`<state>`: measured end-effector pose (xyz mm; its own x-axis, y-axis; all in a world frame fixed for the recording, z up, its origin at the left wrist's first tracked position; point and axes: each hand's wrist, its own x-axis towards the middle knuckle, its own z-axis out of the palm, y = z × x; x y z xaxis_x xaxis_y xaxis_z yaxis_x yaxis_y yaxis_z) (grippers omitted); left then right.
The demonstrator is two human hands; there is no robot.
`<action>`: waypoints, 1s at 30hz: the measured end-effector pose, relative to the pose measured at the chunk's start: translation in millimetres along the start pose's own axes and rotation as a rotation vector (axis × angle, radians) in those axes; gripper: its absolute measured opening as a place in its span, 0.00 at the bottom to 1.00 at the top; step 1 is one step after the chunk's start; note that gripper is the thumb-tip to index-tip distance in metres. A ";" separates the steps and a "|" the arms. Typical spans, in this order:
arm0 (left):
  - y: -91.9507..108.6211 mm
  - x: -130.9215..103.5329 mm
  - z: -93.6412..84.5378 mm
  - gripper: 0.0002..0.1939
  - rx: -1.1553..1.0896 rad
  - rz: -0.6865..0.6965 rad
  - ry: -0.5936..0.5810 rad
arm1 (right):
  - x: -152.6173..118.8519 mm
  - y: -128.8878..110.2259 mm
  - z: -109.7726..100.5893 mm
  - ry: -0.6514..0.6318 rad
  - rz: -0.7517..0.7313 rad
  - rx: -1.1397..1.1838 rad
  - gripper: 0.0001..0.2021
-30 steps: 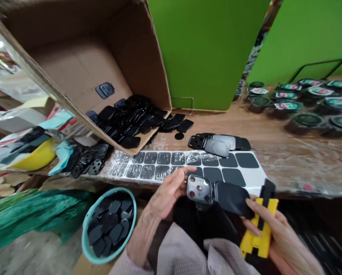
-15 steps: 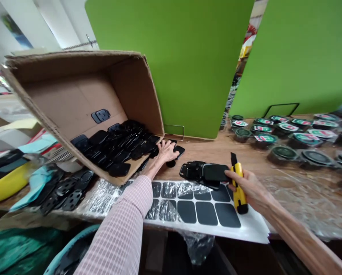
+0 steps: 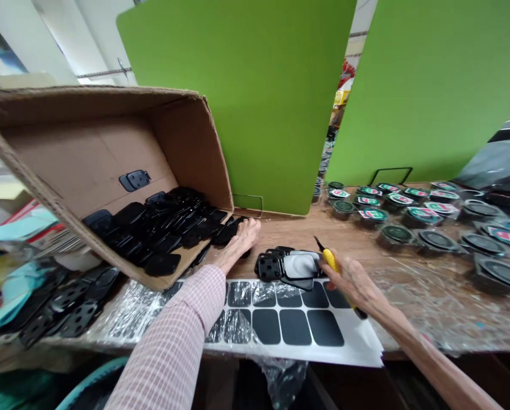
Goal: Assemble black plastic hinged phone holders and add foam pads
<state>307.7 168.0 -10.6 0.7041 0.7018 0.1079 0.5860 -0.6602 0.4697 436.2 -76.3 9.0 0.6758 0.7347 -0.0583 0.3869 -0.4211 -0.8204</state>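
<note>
My left hand (image 3: 243,238) reaches to the front corner of the cardboard box (image 3: 105,148), its fingers curled over black pieces on the table; what they grip is hidden. Many flat black pieces (image 3: 169,219) are heaped inside the tipped box. In my right hand (image 3: 344,276) is a yellow utility knife (image 3: 330,259), blade pointing up and left. The fingertips of that hand touch the right end of a small pile of black pieces (image 3: 270,266), whose top one shines pale. Below the pile lies a white sheet with black rounded squares (image 3: 295,327), partly under clear plastic.
Round lidded containers (image 3: 423,216) stand in rows at the right. Green boards (image 3: 246,102) rise behind the table. More black pieces (image 3: 79,302) and light blue scraps (image 3: 7,296) lie at the left. Clear plastic film (image 3: 430,290) covers the right front.
The view has shifted. My left hand has drawn its fingers together over the black pieces. My right hand has turned the knife, and the top piece of the pile now looks pale.
</note>
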 end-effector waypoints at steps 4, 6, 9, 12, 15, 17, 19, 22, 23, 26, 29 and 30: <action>9.1 -9.3 -26.6 0.12 -0.400 -0.138 0.157 | -16.4 -9.8 -13.5 0.018 -0.057 -0.003 0.07; 20.9 -30.1 -35.8 0.10 -0.617 -0.173 0.192 | -29.2 -18.1 -10.4 -0.098 -0.048 0.132 0.15; 44.7 -82.0 -35.6 0.11 -0.885 -0.197 0.217 | -48.0 -33.1 10.6 -0.253 -0.030 0.460 0.26; 64.5 -140.6 -27.5 0.15 -1.162 -0.246 0.195 | -62.4 -42.0 33.8 -0.246 -0.025 0.619 0.22; 70.7 -188.1 -27.2 0.23 -1.041 -0.136 0.189 | -77.4 -40.8 40.7 -0.204 -0.018 0.536 0.19; 68.5 -211.1 -31.8 0.31 -0.736 0.062 0.120 | -90.7 -37.6 37.9 -0.244 -0.006 0.478 0.17; 64.7 -228.8 -34.9 0.33 -0.571 0.166 -0.044 | -106.1 -33.8 35.5 -0.339 0.047 0.472 0.16; 61.6 -249.1 -28.1 0.34 -0.674 0.035 -0.234 | -130.3 -23.2 39.3 -0.429 0.143 0.538 0.19; 62.1 -254.9 -22.2 0.35 -0.809 -0.044 -0.254 | -138.0 -17.7 42.2 -0.415 0.125 0.553 0.19; 68.1 -269.2 1.3 0.36 -1.437 -0.295 -0.227 | -157.6 3.5 51.9 -0.273 -0.246 0.416 0.19; 76.8 -277.6 21.8 0.37 -1.892 -0.591 -0.144 | -168.2 22.7 58.9 -0.079 -0.714 0.054 0.25; 79.4 -279.5 25.7 0.37 -1.956 -0.663 -0.121 | -169.6 26.6 60.0 -0.043 -0.798 -0.051 0.28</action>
<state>167.7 -87.3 -25.9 0.6768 0.5903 -0.4398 -0.3436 0.7817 0.5205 294.2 -180.2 -37.0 0.1586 0.8439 0.5125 0.7727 0.2170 -0.5965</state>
